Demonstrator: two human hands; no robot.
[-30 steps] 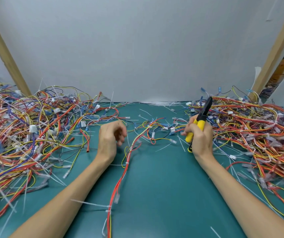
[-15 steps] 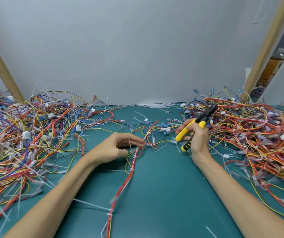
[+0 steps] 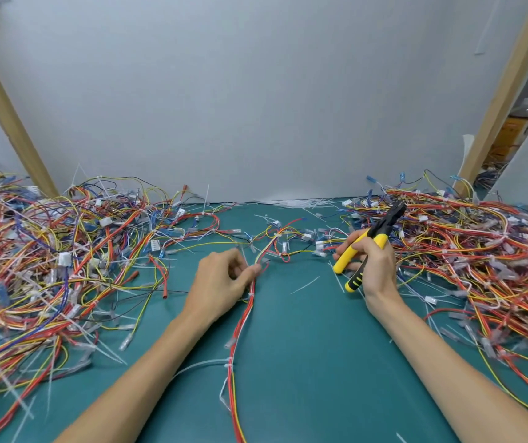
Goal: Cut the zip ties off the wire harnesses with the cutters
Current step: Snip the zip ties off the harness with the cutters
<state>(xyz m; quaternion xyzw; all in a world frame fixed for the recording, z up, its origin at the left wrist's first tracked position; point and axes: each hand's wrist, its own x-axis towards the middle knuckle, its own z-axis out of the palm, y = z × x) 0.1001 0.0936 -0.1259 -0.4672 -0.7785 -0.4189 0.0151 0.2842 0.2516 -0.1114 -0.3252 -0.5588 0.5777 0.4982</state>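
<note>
A red, white and yellow wire harness (image 3: 240,327) runs down the middle of the green table from the far centre to the front edge. White zip ties (image 3: 229,362) bind it at several places. My left hand (image 3: 221,282) rests on the table at the harness's left side, its fingertips pinching the wires. My right hand (image 3: 372,263) grips the yellow-and-black cutters (image 3: 369,243) by the handles. The black jaws point up and right, away from the harness, above the edge of the right pile.
A large tangle of coloured harnesses (image 3: 64,266) covers the left of the green table (image 3: 304,362), another pile (image 3: 479,257) covers the right. Cut white tie ends (image 3: 304,284) lie scattered near the middle and along the grey back wall. Wooden posts lean at both sides.
My left hand has gone from a raised fist to reaching right and taking the harness wires in its fingertips. The cutters in my right hand have tilted from upright toward the right.
</note>
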